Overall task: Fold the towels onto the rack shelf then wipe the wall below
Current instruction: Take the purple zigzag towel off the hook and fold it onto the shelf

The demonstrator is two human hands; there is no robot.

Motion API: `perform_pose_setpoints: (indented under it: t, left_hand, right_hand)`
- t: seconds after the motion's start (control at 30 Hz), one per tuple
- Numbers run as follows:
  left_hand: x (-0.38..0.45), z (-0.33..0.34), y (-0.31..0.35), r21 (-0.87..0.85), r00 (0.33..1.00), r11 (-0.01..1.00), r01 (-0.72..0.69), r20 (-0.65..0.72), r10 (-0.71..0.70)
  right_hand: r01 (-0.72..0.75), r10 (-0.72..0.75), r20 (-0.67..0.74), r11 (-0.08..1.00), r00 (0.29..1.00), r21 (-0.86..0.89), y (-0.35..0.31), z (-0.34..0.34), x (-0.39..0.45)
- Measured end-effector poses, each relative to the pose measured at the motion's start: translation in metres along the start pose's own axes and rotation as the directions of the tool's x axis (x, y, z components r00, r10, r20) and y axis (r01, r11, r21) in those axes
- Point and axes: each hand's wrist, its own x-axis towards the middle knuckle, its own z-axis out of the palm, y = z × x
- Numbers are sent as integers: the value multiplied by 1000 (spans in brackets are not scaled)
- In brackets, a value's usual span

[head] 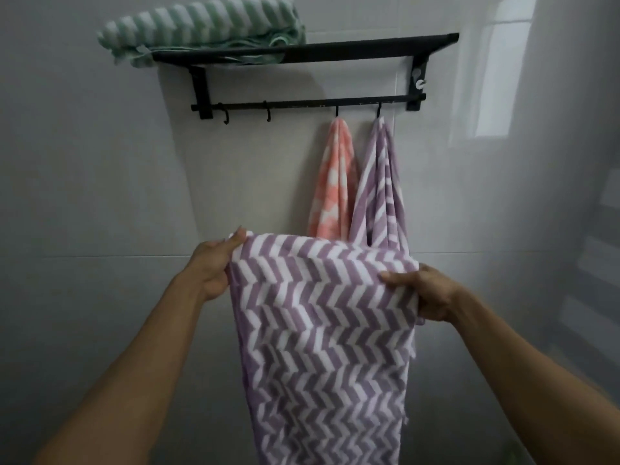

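A grey tiled wall (100,196) fills the background, a pale patch of window light reflected on it at upper right. Fixed to the wall is a black metal rack (305,52), its shelf on top and a rail with hooks (268,112) beneath. A folded green-and-white striped towel (198,28) lies on the left end of the shelf, overhanging the rack's left edge, with loose hems trailing along the front bar. Two towels hang from hooks on the right half of the rail: a coral-and-white towel (333,182) and, just beside it to the right, a purple-and-white striped towel (380,182). In the foreground a person holds up a purple-and-white chevron towel (322,330) in front of the wall, below the rack, its length hanging out of the bottom of the view. The left hand (214,266) pinches the upper left corner, thumb on top of the fabric; the right hand (426,290) clamps the upper right edge, fingers curled over the cloth. The hands are apart, the top edge stretched between them. No brand, label or writing can be read on towels or rack.
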Motion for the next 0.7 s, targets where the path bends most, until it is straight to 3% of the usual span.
perform_pose_setpoints:
  t: [0.07, 0.13, 0.2, 0.33, 0.43, 0.5, 0.57, 0.7]
  left_hand:
    - [-5, -3, 7, -66, 992, 998, -25, 118, 32]
    - [-12, -6, 1, 75, 980, 997, -11, 199, -4]
    - [-21, -9, -20, 251, 992, 967, 40, 105, -69]
    - [-13, -6, -33, 162, 987, 984, 74, -152, -50]
    - [-1, 1, -11, -54, 999, 998, -15, -39, 13]
    - [-5, 2, -12, 41, 999, 999, -12, 38, 11]
    - [-10, -4, -28, 222, 999, 974, 46, -17, -43]
    - [-2, -1, -22, 136, 996, 990, 39, -80, -29]
  right_hand:
    - [105, -99, -61, 989, 993, 106, -16, 6, 0]
    - [184, -172, -82, 968, 982, 168, -31, 4, 2]
    - [192, -178, -102, 969, 979, 157, -40, 0, 7]
    - [201, -180, -139, 968, 974, 148, -51, -15, 13]
    - [126, -121, -61, 988, 991, 85, -49, -24, 11]
    - [27, -29, -27, 998, 999, -61, -31, -26, 10]
    - [8, -13, -59, 997, 998, -77, -16, -26, 8]
    - [100, -89, -151, 992, 985, 70, -17, -31, 5]
